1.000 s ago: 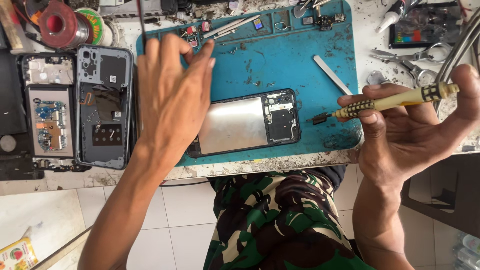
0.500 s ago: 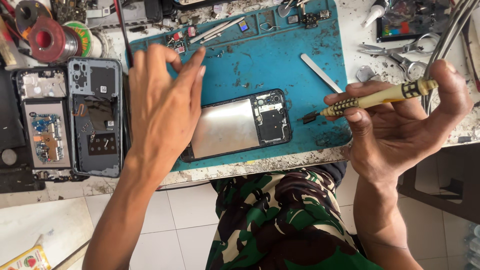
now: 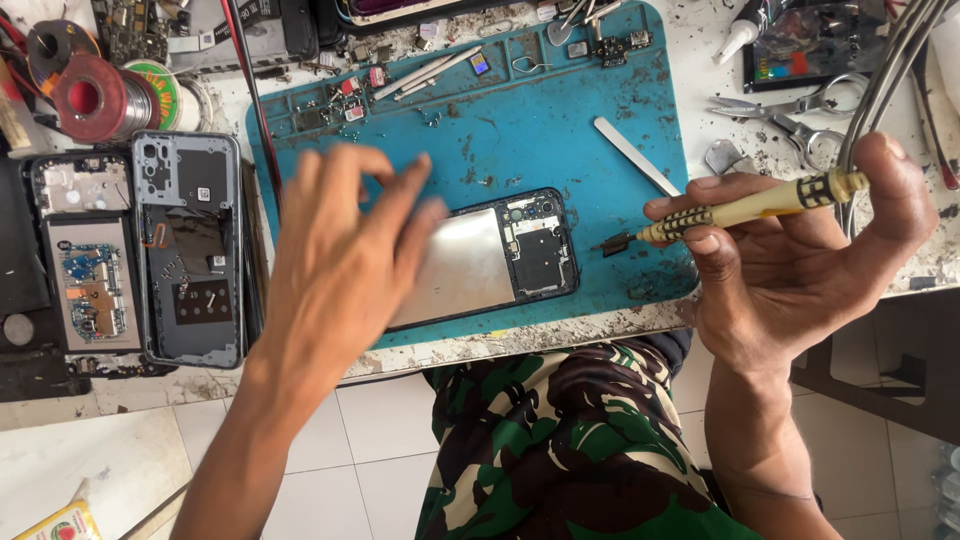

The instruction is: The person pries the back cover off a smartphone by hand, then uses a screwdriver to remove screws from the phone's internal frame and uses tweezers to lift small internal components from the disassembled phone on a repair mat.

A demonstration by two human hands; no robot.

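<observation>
Head view of a phone repair at a cluttered worktop [image 3: 800,290]. An opened phone [image 3: 490,262], back cover off, lies flat on a blue repair mat [image 3: 520,130] near the mat's front edge, its silvery battery plate and dark board end exposed. The left hand [image 3: 340,260] hovers over the phone's left part with fingers spread and blurred, grasping nothing that can be seen (whether the fingertips touch the plate cannot be told). The right hand [image 3: 790,270], just right of the mat, is closed about a yellow precision screwdriver [image 3: 740,210], whose dark tip points toward the phone's board end but stands apart from it. A second disassembled phone frame [image 3: 190,250] and a board tray [image 3: 85,260] lie well to the left; solder spools [image 3: 95,100], tweezers [image 3: 430,70] and a flat spudger [image 3: 635,155] lie around. Judged from its build, the phone is light, stiff and slippery, with fragile exposed parts; it is best held by its long side edges.
</observation>
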